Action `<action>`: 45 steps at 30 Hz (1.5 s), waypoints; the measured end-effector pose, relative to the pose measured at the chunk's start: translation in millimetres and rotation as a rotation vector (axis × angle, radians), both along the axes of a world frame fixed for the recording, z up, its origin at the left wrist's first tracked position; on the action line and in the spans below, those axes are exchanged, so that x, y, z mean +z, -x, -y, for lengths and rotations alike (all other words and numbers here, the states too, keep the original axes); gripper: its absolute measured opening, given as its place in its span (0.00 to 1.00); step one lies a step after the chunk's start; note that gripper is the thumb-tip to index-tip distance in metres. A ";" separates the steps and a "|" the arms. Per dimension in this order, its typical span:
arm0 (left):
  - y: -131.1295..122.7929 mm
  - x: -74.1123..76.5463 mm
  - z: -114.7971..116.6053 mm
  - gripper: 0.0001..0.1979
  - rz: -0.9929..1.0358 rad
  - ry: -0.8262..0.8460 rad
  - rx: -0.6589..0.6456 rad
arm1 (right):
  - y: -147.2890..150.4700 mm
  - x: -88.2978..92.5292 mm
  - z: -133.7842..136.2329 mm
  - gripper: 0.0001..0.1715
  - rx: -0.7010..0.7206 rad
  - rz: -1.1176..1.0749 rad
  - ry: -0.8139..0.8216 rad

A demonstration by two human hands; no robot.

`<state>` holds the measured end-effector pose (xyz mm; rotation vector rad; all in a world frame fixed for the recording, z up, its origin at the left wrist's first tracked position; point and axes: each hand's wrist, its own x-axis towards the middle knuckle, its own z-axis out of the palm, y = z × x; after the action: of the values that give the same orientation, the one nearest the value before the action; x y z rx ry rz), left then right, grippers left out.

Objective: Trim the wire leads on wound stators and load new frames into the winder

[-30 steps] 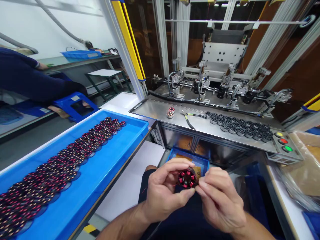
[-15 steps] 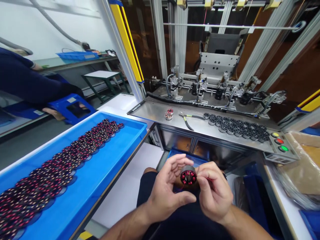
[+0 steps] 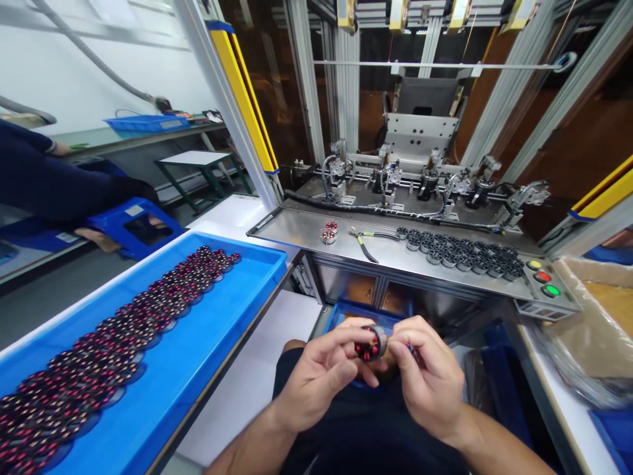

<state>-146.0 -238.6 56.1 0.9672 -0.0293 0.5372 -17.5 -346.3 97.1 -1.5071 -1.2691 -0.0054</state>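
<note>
A round motor stator [image 3: 378,342] with a grey rim and red wire windings is in the fingers of my left hand [image 3: 324,373], its wound face turned toward the left. My left index finger lies across its top edge, and the other fingers curl underneath. Close by on the right, my right hand [image 3: 429,379] has thumb and index finger pinched beside the stator's rim. A thin reddish wire shows faintly at those fingers; its ends are hidden. Both hands are above my lap.
A blue tray [image 3: 208,330] of wound stators stands at left. On the metal bench [image 3: 291,227] lie two wound stators [image 3: 329,232], cutting pliers [image 3: 364,244] and rows of dark unwound cores [image 3: 459,254]. Behind is a winding machine [image 3: 420,132]; buttons [image 3: 542,277] are right. Another person [image 3: 64,165] sits left.
The stator has turned in my left hand, so its wound face points more to the left. My left index finger has come down over it. The view has shifted slightly.
</note>
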 end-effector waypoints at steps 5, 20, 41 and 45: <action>-0.4 2.8 0.1 0.04 0.103 -0.033 0.135 | -2.2 6.2 0.9 0.07 0.048 -0.040 0.019; -9.4 -1.2 15.2 0.16 0.012 -0.166 0.239 | 1.0 2.8 13.3 0.09 0.069 -0.048 0.002; -6.7 10.4 0.5 0.24 0.037 -0.929 0.714 | 9.7 -25.0 4.6 0.14 0.265 -1.174 0.112; -5.0 9.2 0.0 0.22 0.067 -0.917 0.693 | 9.5 -24.6 5.8 0.16 0.231 -1.167 0.128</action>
<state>-141.1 -238.7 65.3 1.8719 0.0034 1.2507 -27.1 -352.0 72.5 -1.1142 -0.4645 0.9762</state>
